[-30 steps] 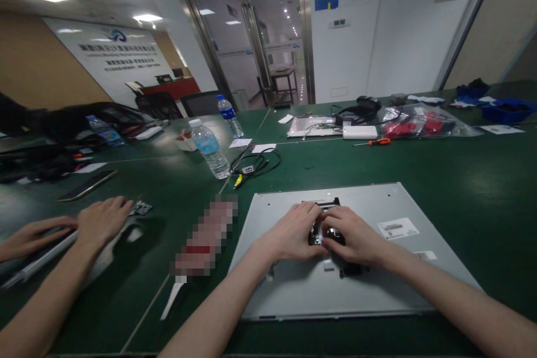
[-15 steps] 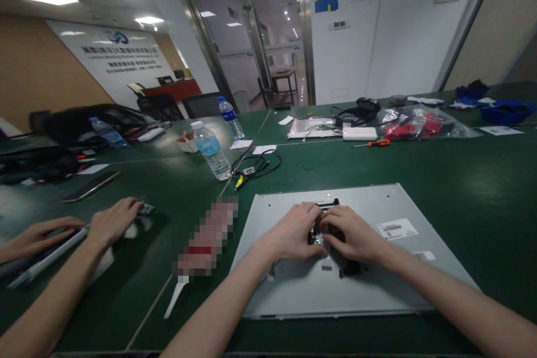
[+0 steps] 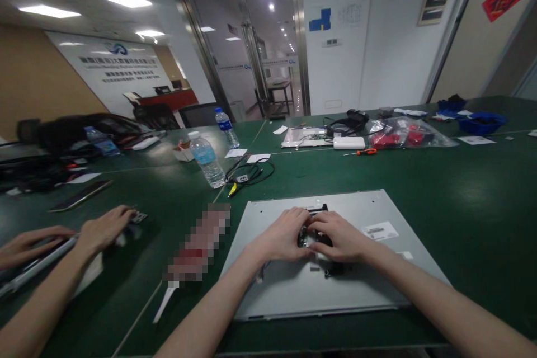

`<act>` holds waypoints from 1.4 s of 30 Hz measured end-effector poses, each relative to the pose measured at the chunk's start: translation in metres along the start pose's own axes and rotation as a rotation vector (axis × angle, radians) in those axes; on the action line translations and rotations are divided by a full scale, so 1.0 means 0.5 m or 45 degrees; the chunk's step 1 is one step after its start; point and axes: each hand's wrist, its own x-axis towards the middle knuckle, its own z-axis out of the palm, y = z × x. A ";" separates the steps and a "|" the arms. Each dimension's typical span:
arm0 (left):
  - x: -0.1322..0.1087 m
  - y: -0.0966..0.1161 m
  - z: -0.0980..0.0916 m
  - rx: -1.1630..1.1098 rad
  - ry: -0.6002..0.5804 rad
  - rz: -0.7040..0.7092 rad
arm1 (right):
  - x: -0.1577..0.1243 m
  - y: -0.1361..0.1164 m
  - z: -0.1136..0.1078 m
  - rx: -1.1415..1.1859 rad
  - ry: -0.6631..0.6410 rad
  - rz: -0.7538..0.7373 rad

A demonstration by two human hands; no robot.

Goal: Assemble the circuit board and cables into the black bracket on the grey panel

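Note:
A flat grey metal panel (image 3: 268, 291) with white labels lies before me; it resembles the back of a display. Over its middle, my left hand (image 3: 287, 235) curls its fingers and thumb around a small black and silver part (image 3: 302, 236). My right hand (image 3: 338, 235) meets it from the other side, fingers bent and thumb on the same part. Both hands are closed, and their fingertips nearly touch. Most of the part is hidden beneath the fingers, so its exact kind cannot be made out. A black strip (image 3: 319, 208) shows just beyond the hands.
To the left, another person's hands (image 3: 107, 226) handle a small metal piece and a long pale bar. A water bottle (image 3: 207, 161) and black cable (image 3: 255, 176) stand and lie beyond the panel. Farther back are an orange screwdriver (image 3: 366, 151), white box (image 3: 349, 143) and plastic bag (image 3: 413, 134).
The view has swung slightly to the right, so things sit farther left. Both my hands stay on the part at the panel's middle, with only slight finger movement.

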 end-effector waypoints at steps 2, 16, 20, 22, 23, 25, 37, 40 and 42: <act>0.000 -0.001 0.001 -0.002 0.000 -0.003 | 0.002 0.005 0.001 -0.012 0.006 -0.003; 0.000 -0.005 0.008 -0.022 -0.008 0.023 | 0.003 0.004 0.006 -0.045 0.097 0.020; -0.002 -0.002 0.004 -0.021 -0.012 0.032 | 0.003 0.001 0.008 -0.034 0.120 0.047; -0.003 0.000 0.002 -0.021 -0.014 0.035 | 0.003 -0.002 0.009 -0.022 0.111 0.059; -0.004 0.001 0.001 -0.022 -0.014 0.036 | 0.004 -0.004 0.009 -0.013 0.106 0.065; -0.004 0.001 0.001 -0.024 -0.013 0.037 | 0.004 -0.006 0.008 0.007 0.091 0.066; -0.007 -0.003 0.011 -0.042 0.003 0.032 | 0.000 -0.010 -0.004 -0.004 0.034 0.014; -0.007 -0.002 0.010 -0.045 0.011 0.030 | -0.002 -0.010 -0.001 -0.012 0.019 0.033; -0.008 -0.002 0.011 -0.048 0.011 0.034 | -0.002 -0.009 0.001 -0.010 0.000 0.050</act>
